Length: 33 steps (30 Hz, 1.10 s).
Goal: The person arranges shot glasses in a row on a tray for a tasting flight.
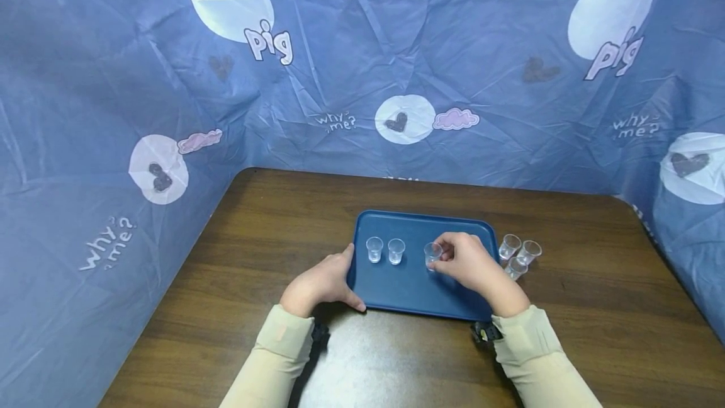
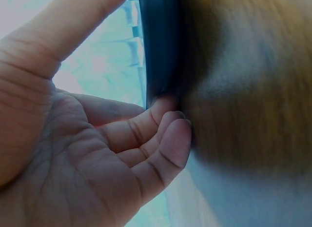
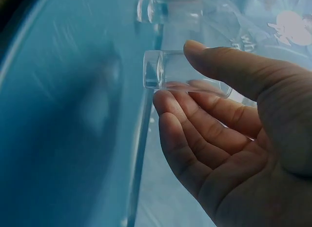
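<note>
My right hand (image 1: 467, 261) pinches a small clear shot glass (image 1: 432, 257) between thumb and fingers, over the right half of a blue tray (image 1: 419, 294). In the right wrist view the shot glass (image 3: 168, 71) has its thick base toward the tray surface; whether it touches is unclear. Two more clear glasses, one (image 1: 374, 249) and another (image 1: 396, 251), stand side by side on the tray's left half. Along the tray's left edge rests my left hand (image 1: 323, 282), thumb by the near corner. Its fingertips (image 2: 175, 144) touch the tray's side in the left wrist view.
Three clear glasses cluster just right of the tray: one (image 1: 510, 246) at the back, one (image 1: 530, 252) to the right, one (image 1: 516, 268) in front. The brown wooden table (image 1: 272, 219) is bordered by a blue printed cloth (image 1: 340, 68).
</note>
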Motion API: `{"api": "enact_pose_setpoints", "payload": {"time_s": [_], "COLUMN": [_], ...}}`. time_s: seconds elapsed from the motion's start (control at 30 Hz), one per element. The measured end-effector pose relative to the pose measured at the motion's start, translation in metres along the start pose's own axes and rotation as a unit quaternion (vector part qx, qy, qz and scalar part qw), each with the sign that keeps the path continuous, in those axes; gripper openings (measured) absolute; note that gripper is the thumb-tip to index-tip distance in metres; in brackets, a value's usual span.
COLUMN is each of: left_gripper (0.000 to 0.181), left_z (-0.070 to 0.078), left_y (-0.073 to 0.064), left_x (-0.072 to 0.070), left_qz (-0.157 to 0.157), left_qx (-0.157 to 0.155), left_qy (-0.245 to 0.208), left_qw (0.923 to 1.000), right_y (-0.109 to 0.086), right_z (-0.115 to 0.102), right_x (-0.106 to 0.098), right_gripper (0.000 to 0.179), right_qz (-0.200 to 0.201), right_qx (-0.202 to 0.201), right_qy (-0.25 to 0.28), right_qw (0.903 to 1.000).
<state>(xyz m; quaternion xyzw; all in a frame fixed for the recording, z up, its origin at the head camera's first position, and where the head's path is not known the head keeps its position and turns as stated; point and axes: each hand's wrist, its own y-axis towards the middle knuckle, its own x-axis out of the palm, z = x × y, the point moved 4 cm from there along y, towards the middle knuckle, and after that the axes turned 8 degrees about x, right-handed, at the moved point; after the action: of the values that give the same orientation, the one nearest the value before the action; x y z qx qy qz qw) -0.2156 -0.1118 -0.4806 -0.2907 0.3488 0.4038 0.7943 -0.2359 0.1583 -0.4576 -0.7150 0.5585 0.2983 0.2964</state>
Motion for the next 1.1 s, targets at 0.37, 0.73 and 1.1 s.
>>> {"api": "enact_pose_setpoints", "payload": {"time_s": [0.37,0.73,1.1], "left_gripper": [0.133,0.134,0.133], "left_z": [0.0,-0.001,-0.001], "left_y": [0.0,0.0,0.0], "left_x": [0.0,0.0,0.0], "left_qz": [0.007,0.006,0.005], "left_qx": [0.014,0.007,0.008], "left_qy": [0.0,0.004,0.004], "left_qw": [0.9999,0.9999,0.9999], "right_y": [0.011,0.017,0.017], "right_z": [-0.005,-0.005,-0.006], "right_x": [0.014,0.021,0.024], "right_gripper": [0.022,0.022,0.024], "right_qz": [-0.004,0.001,0.002], "right_qx": [0.003,0.004,0.01], "right_qy": [0.014,0.015,0.015], "right_qw": [0.9999,0.9999,0.9998]}}
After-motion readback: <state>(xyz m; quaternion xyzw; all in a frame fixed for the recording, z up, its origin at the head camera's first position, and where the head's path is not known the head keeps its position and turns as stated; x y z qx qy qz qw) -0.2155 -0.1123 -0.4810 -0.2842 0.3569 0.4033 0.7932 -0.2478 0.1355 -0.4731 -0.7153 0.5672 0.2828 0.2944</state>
